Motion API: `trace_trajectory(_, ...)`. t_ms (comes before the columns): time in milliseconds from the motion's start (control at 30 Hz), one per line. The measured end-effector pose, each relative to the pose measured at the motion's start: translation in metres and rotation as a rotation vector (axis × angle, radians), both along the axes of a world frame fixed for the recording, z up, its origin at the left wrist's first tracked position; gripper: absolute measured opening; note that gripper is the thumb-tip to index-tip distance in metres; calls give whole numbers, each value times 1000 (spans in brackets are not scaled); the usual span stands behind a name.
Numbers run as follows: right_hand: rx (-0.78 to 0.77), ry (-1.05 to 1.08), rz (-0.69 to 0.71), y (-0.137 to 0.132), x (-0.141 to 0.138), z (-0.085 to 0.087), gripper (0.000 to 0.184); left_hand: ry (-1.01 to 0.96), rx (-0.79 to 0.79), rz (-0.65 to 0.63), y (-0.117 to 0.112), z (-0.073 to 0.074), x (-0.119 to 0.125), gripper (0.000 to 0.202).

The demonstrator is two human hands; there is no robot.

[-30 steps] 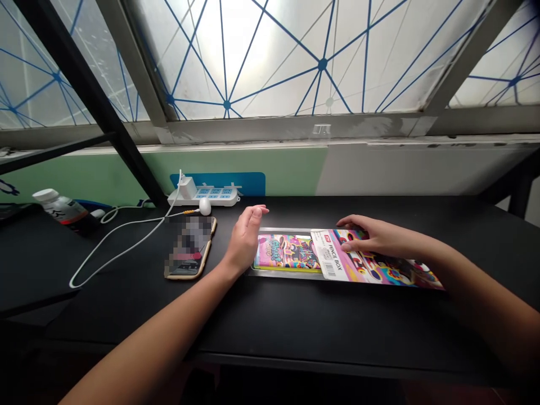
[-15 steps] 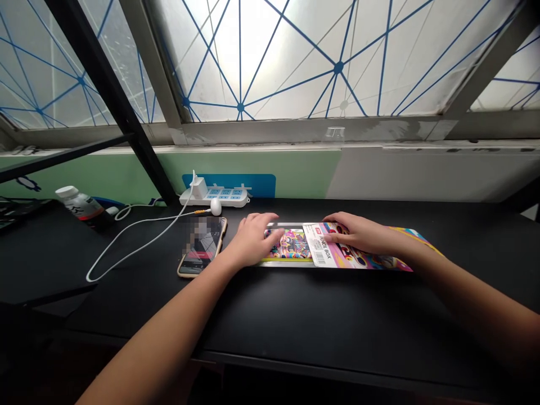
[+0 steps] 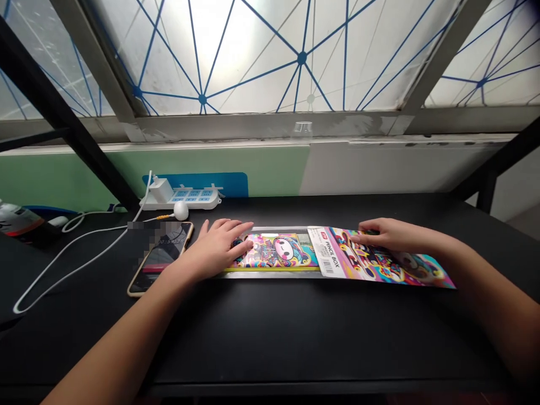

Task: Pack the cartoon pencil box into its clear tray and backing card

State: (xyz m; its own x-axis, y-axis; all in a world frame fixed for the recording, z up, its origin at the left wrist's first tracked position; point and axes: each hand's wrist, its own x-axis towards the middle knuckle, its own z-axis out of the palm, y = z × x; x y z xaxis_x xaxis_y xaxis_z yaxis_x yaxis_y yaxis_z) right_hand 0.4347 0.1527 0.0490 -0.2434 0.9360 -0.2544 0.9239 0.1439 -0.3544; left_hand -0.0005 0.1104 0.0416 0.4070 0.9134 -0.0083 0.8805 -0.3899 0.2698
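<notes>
A colourful cartoon-printed pencil box (image 3: 274, 253) with a yellow edge lies flat on the black desk (image 3: 270, 332), in a clear plastic tray. My left hand (image 3: 215, 246) rests palm down on its left end, fingers spread and covering that end. To the right, a printed card sleeve labelled PENCIL BOX (image 3: 371, 259) overlaps the box's right end, its barcode panel nearest the box. My right hand (image 3: 399, 235) lies flat on the sleeve's top edge. Neither hand appears to grip anything.
A smartphone (image 3: 160, 259) lies just left of my left hand, beside a white earphone cable (image 3: 84, 264). A white power strip (image 3: 181, 199) with a charger stands at the back of the desk, and a bottle (image 3: 19, 222) lies at the far left.
My left hand has moved left onto the box's left end. More of the box shows beside the sleeve, and the view has turned slightly right.
</notes>
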Motion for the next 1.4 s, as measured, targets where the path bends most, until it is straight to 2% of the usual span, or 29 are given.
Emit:
trace_trajectory(100,-61,121,58,-3,0,2,51,19,140,-11,-6,-1,3,52)
trace_trajectory(200,38,277,35,-10,-31,-1,51,-27,269,-107,-15,-2,11,50)
trace_trajectory(267,70,287,15,-14,-53,-5,51,-64,215,-169,-20,-2,18,55)
trace_trajectory(333,85,266,3,-14,-61,-8,51,-52,112,-192,-23,-2,24,60)
trace_trajectory(400,43,241,0,-13,-55,-7,52,-15,43,-197,-24,-2,26,62)
trace_trajectory(533,-144,241,39,-8,-21,1,50,-6,18,-196,-21,-1,21,61)
trace_trajectory(633,-173,273,31,-8,-12,4,46,-6,13,-192,-20,0,19,62)
trace_trajectory(867,-134,277,50,-9,-27,-2,52,14,32,-204,-21,0,21,60)
trace_trajectory(1067,-102,319,18,-4,-28,-8,46,9,43,-224,-20,-1,20,58)
trace_trajectory(1267,-8,288,-11,-11,-43,-3,47,-16,56,-245,-18,-2,17,55)
trace_trajectory(1400,97,220,22,-16,-59,0,48,-3,29,-250,-18,-1,17,56)
